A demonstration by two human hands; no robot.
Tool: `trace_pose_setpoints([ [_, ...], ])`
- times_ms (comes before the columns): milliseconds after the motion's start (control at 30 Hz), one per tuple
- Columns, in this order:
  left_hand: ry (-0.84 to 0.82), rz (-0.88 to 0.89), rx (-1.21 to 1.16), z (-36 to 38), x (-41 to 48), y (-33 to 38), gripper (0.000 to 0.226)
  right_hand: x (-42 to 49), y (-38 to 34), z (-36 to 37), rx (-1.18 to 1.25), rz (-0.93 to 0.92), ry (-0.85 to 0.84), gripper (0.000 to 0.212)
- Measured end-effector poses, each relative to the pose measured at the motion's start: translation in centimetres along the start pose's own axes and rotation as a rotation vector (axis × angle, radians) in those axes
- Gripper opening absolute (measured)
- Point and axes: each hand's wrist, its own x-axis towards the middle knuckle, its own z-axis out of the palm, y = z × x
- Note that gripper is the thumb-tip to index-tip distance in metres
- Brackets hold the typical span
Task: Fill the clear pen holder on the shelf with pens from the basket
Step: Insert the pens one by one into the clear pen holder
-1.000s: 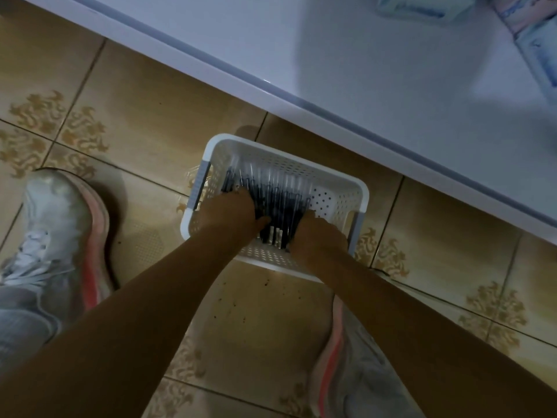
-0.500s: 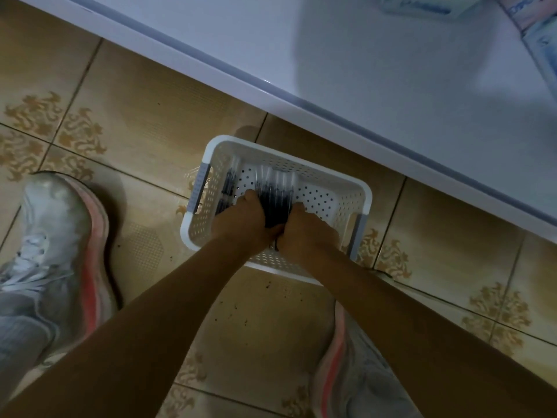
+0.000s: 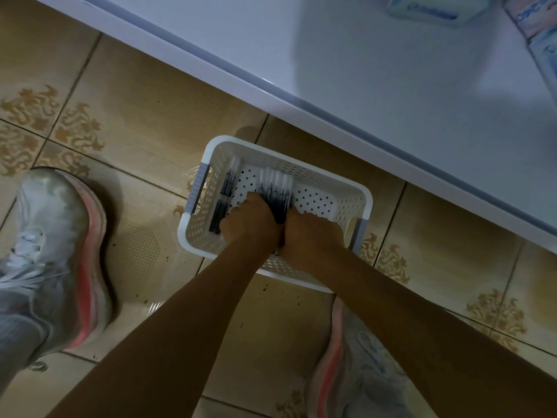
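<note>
A white perforated basket point(image 3: 328, 182) sits on the tiled floor just in front of a white shelf. Both hands are inside it. My left hand point(image 3: 251, 220) and my right hand point(image 3: 312, 233) are pressed together around a bundle of dark pens with clear caps point(image 3: 275, 188), gripping it from both sides. A few loose pens point(image 3: 224, 194) lie along the basket's left wall. The clear pen holder is not in view.
The white shelf top point(image 3: 376, 76) runs diagonally above the basket, with boxed goods point(image 3: 431, 7) at its far right. My left shoe point(image 3: 57, 245) stands to the basket's left and my right shoe point(image 3: 355, 366) lies under my right forearm.
My hands came together from either side of the spread pens, gathering them into one bundle in the middle of the basket. A few pens stayed by the left wall.
</note>
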Motion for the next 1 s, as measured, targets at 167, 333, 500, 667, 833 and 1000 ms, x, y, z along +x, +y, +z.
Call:
trace_pose_setpoints([
  [167,0.031,0.056,-0.022,0.1,-0.5,0.2,0.041,-0.3,0.7,0.1,-0.05,0.005,0.016,0.027],
  [333,0.018,-0.006,-0.051,0.6,-0.1,0.8,0.048,-0.1,1.5,0.2,-0.112,-0.031,-0.002,0.052],
  [500,0.022,-0.037,-0.156,0.9,0.0,1.0,0.036,0.4,1.5,0.2,-0.181,-0.033,0.011,0.056],
  [667,0.061,-0.052,-0.227,1.2,-0.5,1.1,0.027,0.8,1.5,0.0,-0.231,-0.055,0.045,0.053],
  [833,0.039,-0.095,-0.282,1.5,-0.1,1.2,0.034,0.8,1.6,0.3,-0.195,-0.067,0.068,0.05],
  [1000,0.044,-0.092,-0.367,1.6,-0.1,0.9,0.034,0.9,2.0,0.3,-0.164,-0.085,0.107,0.051],
])
